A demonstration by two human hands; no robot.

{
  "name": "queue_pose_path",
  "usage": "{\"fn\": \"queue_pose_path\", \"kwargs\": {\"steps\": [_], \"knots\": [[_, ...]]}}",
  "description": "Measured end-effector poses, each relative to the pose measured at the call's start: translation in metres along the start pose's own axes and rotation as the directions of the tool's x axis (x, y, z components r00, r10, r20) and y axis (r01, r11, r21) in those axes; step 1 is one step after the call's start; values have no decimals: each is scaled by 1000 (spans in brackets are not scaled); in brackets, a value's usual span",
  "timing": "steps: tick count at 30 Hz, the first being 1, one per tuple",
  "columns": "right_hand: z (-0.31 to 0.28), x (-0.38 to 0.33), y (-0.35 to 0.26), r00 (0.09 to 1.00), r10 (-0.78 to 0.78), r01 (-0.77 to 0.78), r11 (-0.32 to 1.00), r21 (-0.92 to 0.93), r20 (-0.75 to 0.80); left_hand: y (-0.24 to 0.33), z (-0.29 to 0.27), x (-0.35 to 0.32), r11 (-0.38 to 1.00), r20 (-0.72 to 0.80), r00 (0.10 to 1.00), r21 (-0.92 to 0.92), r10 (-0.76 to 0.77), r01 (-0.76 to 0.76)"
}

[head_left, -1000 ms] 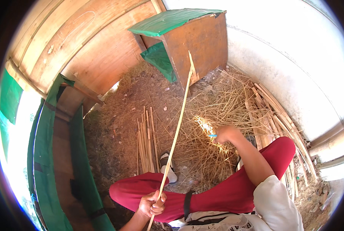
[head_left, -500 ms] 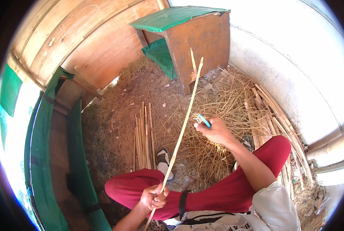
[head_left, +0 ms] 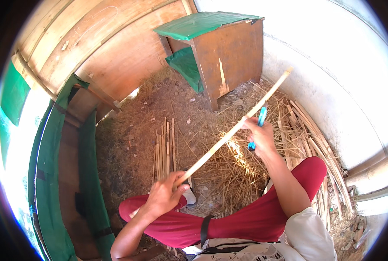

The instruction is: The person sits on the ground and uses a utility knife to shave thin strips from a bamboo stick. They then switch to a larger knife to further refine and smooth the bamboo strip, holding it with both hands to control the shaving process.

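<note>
Your left hand [head_left: 164, 193] pinches the near end of the stick [head_left: 215, 148], which slants over the straw [head_left: 235, 185] to your right hand [head_left: 261, 135], curled round a blue knife [head_left: 262, 116], seemingly lining it up, which calls for steady grip.

Blocked, cropped, unclear:
Can't see stick [head_left: 233, 132] under left hand [head_left: 162, 195]; can't tell pale bit [head_left: 135, 213] near left hand from stick's own end. Can't see middle of knife [head_left: 262, 115] inside right hand [head_left: 262, 135]; can't tell tip contact or gap at stick. Can't see all of foot [head_left: 189, 198] behind left hand. Cut off at lower edge: shirt [head_left: 309, 230], green-covered bench [head_left: 87, 174].
</note>
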State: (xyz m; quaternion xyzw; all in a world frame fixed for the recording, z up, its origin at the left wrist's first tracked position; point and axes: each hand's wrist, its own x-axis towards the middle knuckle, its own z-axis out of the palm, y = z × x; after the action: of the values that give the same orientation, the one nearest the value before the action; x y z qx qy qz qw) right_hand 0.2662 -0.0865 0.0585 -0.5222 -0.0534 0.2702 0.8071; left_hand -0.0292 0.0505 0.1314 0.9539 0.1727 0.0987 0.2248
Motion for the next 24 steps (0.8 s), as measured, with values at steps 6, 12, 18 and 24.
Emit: {"fn": "queue_pose_path", "kwargs": {"steps": [6, 12, 18, 24], "knots": [[-12, 9, -14, 993, 7, -2, 999, 46, -122, -2, -7, 43, 997, -144, 988, 45, 61, -55], [-17, 9, -24, 991, -5, 18, 995, 94, -135, -3, -10, 67, 1000, -132, 991, 1, 13, -13], [-17, 12, -23, 985, 1, 0, 1000, 5, -171, -15, 2, 73, 999, -233, 972, -26, 29, -36], [-19, 13, -27, 998, 48, -58, 966, -252, -45, -16, -3, 73, 998, -226, 972, -23, -63, 59]]}}
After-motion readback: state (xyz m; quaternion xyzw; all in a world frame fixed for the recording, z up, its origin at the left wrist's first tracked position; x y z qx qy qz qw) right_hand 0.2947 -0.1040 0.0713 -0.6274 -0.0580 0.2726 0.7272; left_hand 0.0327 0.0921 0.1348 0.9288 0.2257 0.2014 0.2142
